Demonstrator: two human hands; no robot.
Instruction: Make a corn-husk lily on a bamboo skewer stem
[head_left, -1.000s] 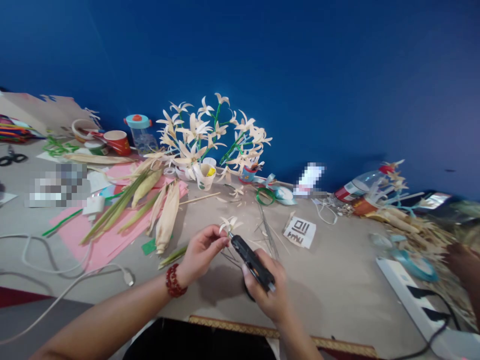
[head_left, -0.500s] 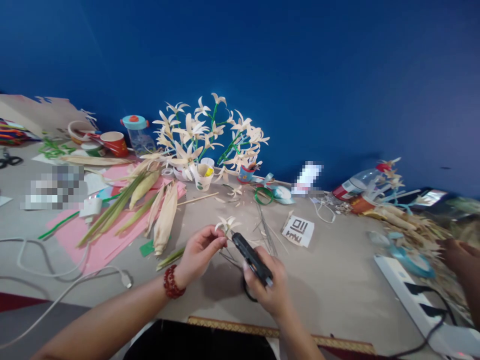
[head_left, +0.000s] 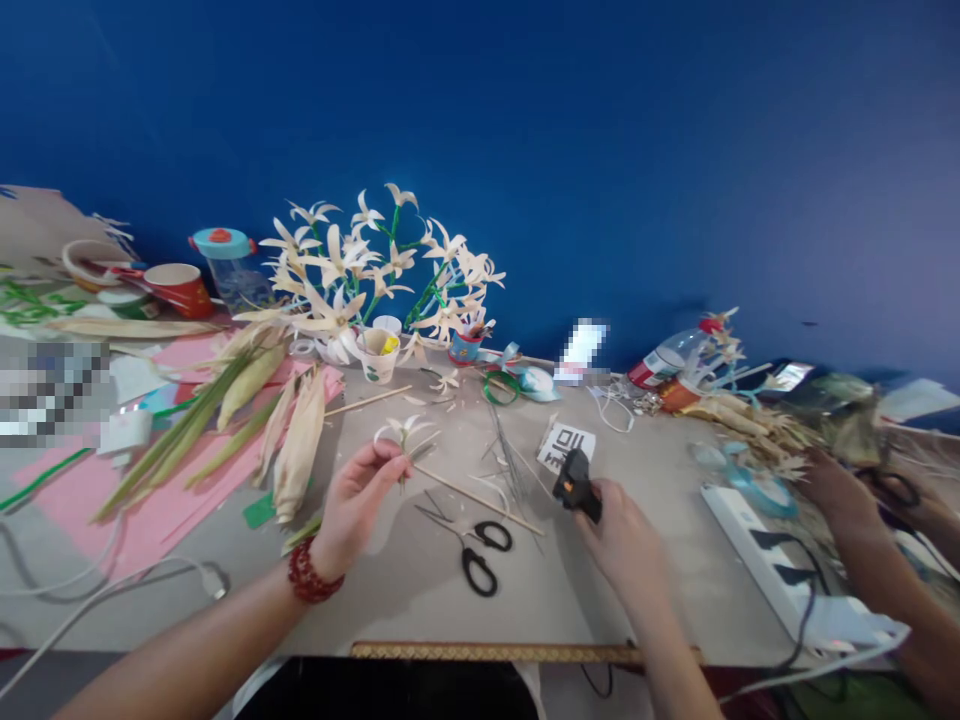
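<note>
Left hand [head_left: 358,490] pinches flower [head_left: 405,428]; right hand [head_left: 619,535] grips glue gun [head_left: 576,482], well apart. Likely gluing: nozzle must meet stem.

Soft, even light from above; faint shadows fall under the hands onto the counter [head_left: 420,590]. Edges bend and blur, the wall [head_left: 600,150] darkens in the corners.

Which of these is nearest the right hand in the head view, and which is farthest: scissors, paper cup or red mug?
1. Scissors: on the table just left of the right hand, which holds the glue gun.
2. Paper cup: farther back and left, by the flower bunch.
3. Red mug: far left, at the back.
</note>
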